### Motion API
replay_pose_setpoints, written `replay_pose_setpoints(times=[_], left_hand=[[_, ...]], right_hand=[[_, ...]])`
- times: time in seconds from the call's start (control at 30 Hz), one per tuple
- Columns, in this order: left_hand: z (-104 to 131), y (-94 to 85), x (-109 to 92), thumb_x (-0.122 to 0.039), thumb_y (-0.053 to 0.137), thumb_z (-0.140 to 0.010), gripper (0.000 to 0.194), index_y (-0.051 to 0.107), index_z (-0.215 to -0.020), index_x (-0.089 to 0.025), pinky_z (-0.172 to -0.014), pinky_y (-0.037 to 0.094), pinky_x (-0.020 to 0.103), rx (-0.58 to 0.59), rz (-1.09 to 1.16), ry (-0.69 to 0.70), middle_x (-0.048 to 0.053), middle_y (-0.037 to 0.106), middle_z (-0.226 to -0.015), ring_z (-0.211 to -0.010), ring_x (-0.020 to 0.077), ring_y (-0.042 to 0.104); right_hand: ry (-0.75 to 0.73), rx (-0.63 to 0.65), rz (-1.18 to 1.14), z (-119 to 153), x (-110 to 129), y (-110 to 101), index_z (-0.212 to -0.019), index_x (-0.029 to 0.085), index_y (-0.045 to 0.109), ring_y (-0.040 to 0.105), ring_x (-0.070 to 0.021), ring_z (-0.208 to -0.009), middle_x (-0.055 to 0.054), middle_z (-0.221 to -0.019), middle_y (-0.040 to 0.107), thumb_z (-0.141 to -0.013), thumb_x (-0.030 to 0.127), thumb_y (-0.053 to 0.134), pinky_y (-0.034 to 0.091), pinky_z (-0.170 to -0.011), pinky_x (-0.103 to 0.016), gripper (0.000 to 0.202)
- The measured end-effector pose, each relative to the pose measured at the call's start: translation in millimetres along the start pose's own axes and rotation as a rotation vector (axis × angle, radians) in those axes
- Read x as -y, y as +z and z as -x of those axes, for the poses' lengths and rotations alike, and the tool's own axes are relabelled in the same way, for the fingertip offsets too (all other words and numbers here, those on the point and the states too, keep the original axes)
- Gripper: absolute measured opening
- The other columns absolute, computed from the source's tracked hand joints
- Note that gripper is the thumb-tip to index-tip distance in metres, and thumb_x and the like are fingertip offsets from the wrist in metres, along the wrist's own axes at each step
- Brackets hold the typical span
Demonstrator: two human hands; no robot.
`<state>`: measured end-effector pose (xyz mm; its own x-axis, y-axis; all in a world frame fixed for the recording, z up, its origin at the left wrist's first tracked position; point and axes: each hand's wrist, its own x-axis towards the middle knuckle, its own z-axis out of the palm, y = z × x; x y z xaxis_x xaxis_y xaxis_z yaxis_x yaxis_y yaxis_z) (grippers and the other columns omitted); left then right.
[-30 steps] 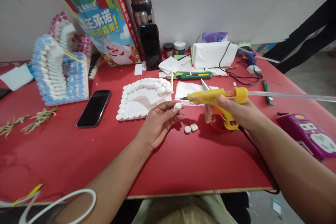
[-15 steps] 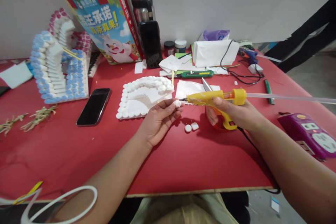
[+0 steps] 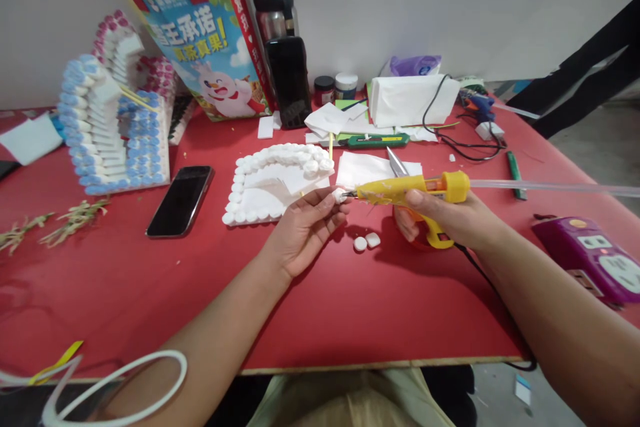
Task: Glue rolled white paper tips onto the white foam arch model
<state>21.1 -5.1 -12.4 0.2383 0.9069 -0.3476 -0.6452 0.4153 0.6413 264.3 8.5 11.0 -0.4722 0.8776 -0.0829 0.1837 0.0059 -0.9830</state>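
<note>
Between the thumb and fingers of my left hand (image 3: 305, 227) is a small white piece (image 3: 339, 195), round and puffy. My right hand (image 3: 450, 213) is wrapped round a yellow hot glue gun (image 3: 395, 191), whose metal nozzle points left and meets the white piece. A long clear glue stick (image 3: 545, 185) juts from the back of the gun. Two more white pieces (image 3: 360, 244) lie on the table below the nozzle. Behind my left hand stands a white board model (image 3: 265, 193) edged with rows of the same pieces, its right part covered by my fingers.
On the red table (image 3: 350, 320) at left are a black phone (image 3: 180, 201) and a blue-and-white model (image 3: 117, 133). Scissors (image 3: 397, 161), a green utility knife (image 3: 377, 141) and paper scraps lie behind the gun. A purple power strip (image 3: 590, 257) sits at right.
The glue gun's nozzle has come onto the white piece, which now looks turned in my left fingers. Both hands otherwise stay nearly in place; the view has shifted slightly.
</note>
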Motion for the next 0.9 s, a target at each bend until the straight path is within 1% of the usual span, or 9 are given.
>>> replay_pose_setpoints(times=[0.17, 0.43, 0.6, 0.73, 0.83, 0.9], left_hand=[[-0.3, 0.4, -0.8, -0.006, 0.069, -0.088, 0.009, 0.074, -0.094, -0.008, -0.074, 0.060, 0.019, -0.008, 0.010, -0.008, 0.009, 0.075, -0.090, -0.078, 0.0117, 0.072], [2.0, 0.4, -1.1, -0.007, 0.073, -0.085, 0.009, 0.073, -0.094, -0.009, -0.074, 0.059, 0.019, 0.012, 0.007, -0.021, 0.011, 0.076, -0.092, -0.077, 0.0121, 0.072], [1.7, 1.3, -1.1, -0.008, 0.073, -0.085, 0.010, 0.073, -0.095, -0.008, -0.074, 0.059, 0.019, 0.014, -0.021, -0.043, 0.010, 0.075, -0.093, -0.077, 0.0115, 0.072], [1.5, 1.7, -1.4, -0.008, 0.073, -0.085, 0.010, 0.073, -0.095, -0.008, -0.073, 0.059, 0.019, 0.012, -0.026, -0.044, 0.009, 0.074, -0.092, -0.077, 0.0114, 0.071], [1.6, 1.9, -1.5, -0.007, 0.073, -0.085, 0.010, 0.072, -0.095, -0.008, -0.071, 0.058, 0.019, 0.016, -0.012, -0.044, 0.010, 0.074, -0.091, -0.076, 0.0115, 0.071], [1.8, 2.1, -1.4, -0.006, 0.074, -0.083, 0.012, 0.072, -0.094, -0.008, -0.071, 0.058, 0.019, 0.017, 0.010, -0.041, 0.010, 0.073, -0.091, -0.076, 0.0117, 0.070]], right_hand=[[0.027, -0.016, -0.003, 0.5, -0.4, 0.4, -0.066, 0.020, 0.066, 0.061, -0.0172, -0.051, -0.003, -0.055, 0.061, -0.090, 0.065, 0.062, 0.045, -0.052, -0.031, 0.052], [0.011, -0.024, 0.000, 0.4, -1.5, -0.1, -0.067, 0.021, 0.065, 0.061, -0.0172, -0.051, -0.002, -0.054, 0.061, -0.092, 0.064, 0.060, 0.046, -0.053, -0.031, 0.050], [0.002, -0.016, -0.016, 0.5, -2.4, -0.6, -0.072, 0.022, 0.068, 0.060, -0.0177, -0.051, -0.002, -0.055, 0.061, -0.093, 0.062, 0.061, 0.045, -0.052, -0.032, 0.046], [0.011, -0.009, -0.029, 0.2, -3.3, -1.3, -0.073, 0.021, 0.069, 0.060, -0.0174, -0.051, -0.001, -0.055, 0.060, -0.093, 0.061, 0.061, 0.045, -0.052, -0.032, 0.044], [0.019, -0.017, -0.035, 0.5, -3.3, -1.0, -0.077, 0.021, 0.070, 0.059, -0.0170, -0.051, -0.001, -0.055, 0.059, -0.092, 0.061, 0.062, 0.044, -0.051, -0.031, 0.044], [0.017, -0.023, -0.033, 0.8, -3.0, -0.5, -0.075, 0.020, 0.069, 0.059, -0.0168, -0.051, -0.001, -0.055, 0.060, -0.092, 0.062, 0.061, 0.043, -0.051, -0.031, 0.046]])
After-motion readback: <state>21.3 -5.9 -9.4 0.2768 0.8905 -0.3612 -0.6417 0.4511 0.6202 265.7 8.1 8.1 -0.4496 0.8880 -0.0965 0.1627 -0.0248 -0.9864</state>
